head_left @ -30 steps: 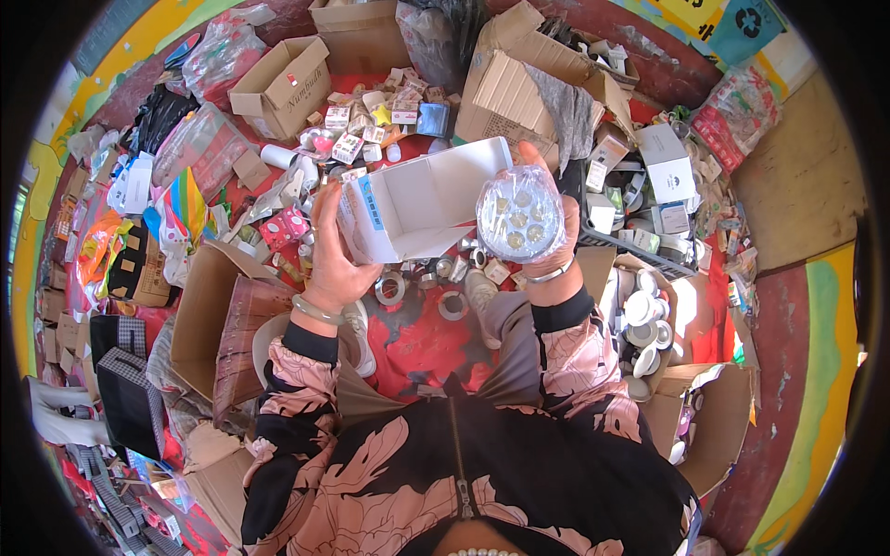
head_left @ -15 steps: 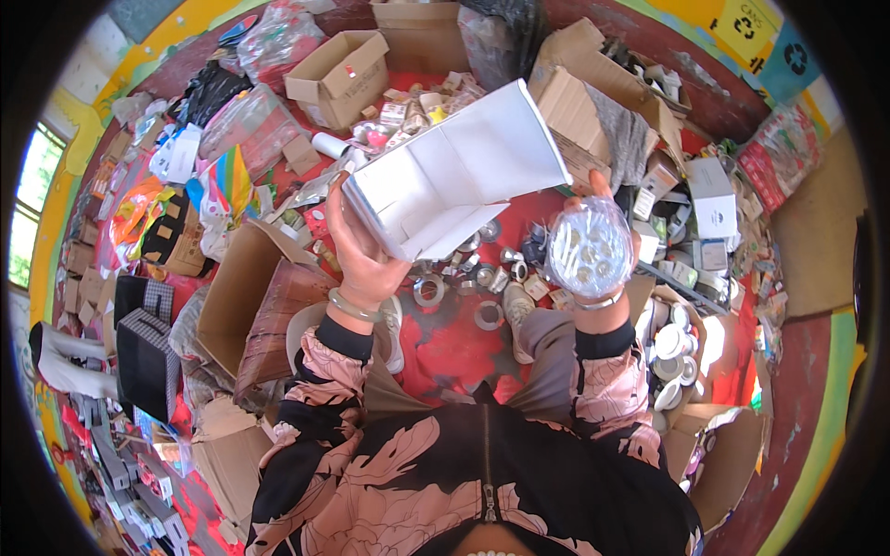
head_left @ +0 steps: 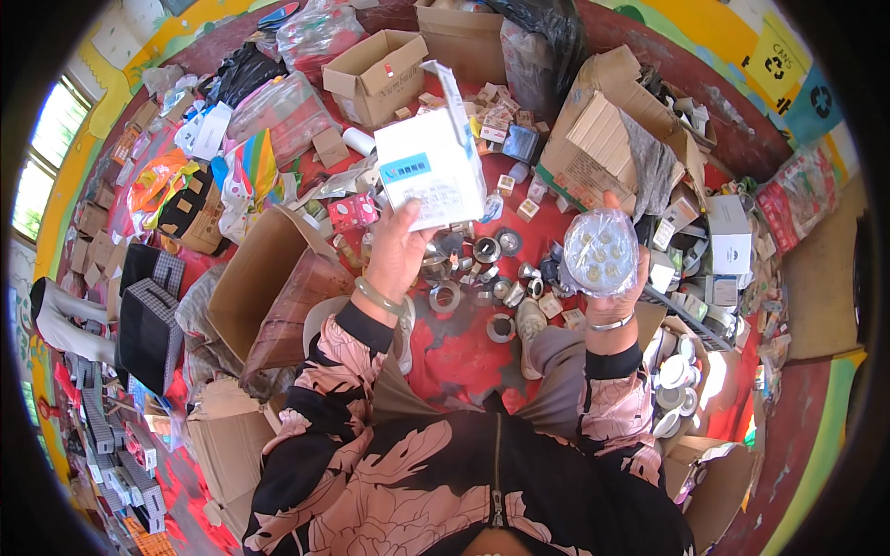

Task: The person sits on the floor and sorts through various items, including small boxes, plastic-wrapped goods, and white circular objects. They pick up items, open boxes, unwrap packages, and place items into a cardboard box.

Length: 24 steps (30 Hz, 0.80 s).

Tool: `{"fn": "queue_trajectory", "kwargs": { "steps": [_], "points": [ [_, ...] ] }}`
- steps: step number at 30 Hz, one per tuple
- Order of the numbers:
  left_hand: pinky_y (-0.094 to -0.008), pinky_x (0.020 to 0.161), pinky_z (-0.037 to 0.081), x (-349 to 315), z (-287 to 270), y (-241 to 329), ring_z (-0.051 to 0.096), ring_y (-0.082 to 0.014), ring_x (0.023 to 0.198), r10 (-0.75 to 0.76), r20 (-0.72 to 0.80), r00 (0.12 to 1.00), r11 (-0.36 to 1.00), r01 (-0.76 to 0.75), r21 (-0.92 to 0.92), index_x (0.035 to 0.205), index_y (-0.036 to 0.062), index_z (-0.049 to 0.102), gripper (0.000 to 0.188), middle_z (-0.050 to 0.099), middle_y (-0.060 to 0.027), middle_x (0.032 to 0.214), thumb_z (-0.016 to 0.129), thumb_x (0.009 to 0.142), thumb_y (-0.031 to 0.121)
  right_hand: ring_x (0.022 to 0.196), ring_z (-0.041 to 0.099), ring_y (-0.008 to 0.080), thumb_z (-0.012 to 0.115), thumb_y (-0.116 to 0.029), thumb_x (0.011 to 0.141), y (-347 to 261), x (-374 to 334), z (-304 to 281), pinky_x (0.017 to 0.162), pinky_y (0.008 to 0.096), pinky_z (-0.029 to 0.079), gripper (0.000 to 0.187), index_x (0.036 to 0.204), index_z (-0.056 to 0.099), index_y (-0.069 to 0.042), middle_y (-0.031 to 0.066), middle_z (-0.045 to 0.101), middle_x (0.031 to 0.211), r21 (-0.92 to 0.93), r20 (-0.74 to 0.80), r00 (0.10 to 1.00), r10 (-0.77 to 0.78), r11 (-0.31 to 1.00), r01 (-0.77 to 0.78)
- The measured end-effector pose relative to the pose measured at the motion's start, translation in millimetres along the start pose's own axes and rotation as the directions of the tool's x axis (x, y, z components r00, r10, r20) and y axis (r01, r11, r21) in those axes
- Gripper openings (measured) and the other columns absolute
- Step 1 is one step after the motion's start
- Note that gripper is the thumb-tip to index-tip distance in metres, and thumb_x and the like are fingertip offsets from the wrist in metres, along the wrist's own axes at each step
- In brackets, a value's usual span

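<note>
My left hand (head_left: 399, 252) is closed on the lower edge of a white cardboard box (head_left: 436, 176), which is held up with its lid flap raised. A blue label marks the side turned toward me. In my right hand (head_left: 619, 298) sits a round spotlight lamp (head_left: 601, 250) with several small lenses, wrapped in clear plastic film; the fingers wrap its edge from behind. Box and lamp are apart, both above the floor. Below them on the red floor lie several silver ring-shaped lamp housings (head_left: 487, 248).
An open brown carton (head_left: 269, 278) stands left of my legs, and another carton (head_left: 375, 79) at the back. To the right, a carton of white round lamps (head_left: 675, 372) stands near a white box (head_left: 730, 236). Small boxes (head_left: 496, 120) are heaped behind the held box.
The white box has been turned: its open inside faced me before, and now its labelled side does. The wrapped lamp stays in my right hand, slightly farther right.
</note>
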<state>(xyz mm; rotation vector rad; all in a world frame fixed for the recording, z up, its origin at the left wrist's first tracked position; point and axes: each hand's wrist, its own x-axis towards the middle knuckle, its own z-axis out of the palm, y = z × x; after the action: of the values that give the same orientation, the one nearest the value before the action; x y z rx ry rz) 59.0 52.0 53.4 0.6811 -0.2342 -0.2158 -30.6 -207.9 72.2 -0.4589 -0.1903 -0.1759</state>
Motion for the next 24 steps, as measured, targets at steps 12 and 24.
{"fn": "queue_trajectory", "kwargs": {
  "steps": [12,24],
  "points": [
    [-0.0384,0.089,0.047,14.8,-45.3,-28.7,0.055,-0.0242,0.105,-0.228,-0.303,0.925,0.974,0.214,-0.079,0.116,0.0051,0.05,0.041,0.057,-0.0099,0.115,0.06,0.086,0.031,0.105,0.055,0.0249,0.053,-0.024,0.08,11.0,-5.7,-5.0,0.093,0.0385,0.043,0.047,0.12,0.052,-0.001,0.0119,0.058,0.115,-0.011,-0.179,0.983,0.038,0.999,-0.041],
    [-0.0428,0.105,0.026,9.6,208.3,-96.1,0.038,-0.0253,0.125,-0.486,0.5,0.717,0.857,0.279,0.434,0.125,-0.0005,0.045,0.055,0.047,-0.0161,0.129,0.059,0.086,0.036,0.093,0.062,0.0234,0.045,-0.015,0.079,12.1,-104.1,0.3,0.084,0.0354,0.05,0.041,0.117,0.05,0.0,0.0134,0.06,0.106,0.023,-0.221,0.963,0.151,0.988,-0.15]
  ]
}}
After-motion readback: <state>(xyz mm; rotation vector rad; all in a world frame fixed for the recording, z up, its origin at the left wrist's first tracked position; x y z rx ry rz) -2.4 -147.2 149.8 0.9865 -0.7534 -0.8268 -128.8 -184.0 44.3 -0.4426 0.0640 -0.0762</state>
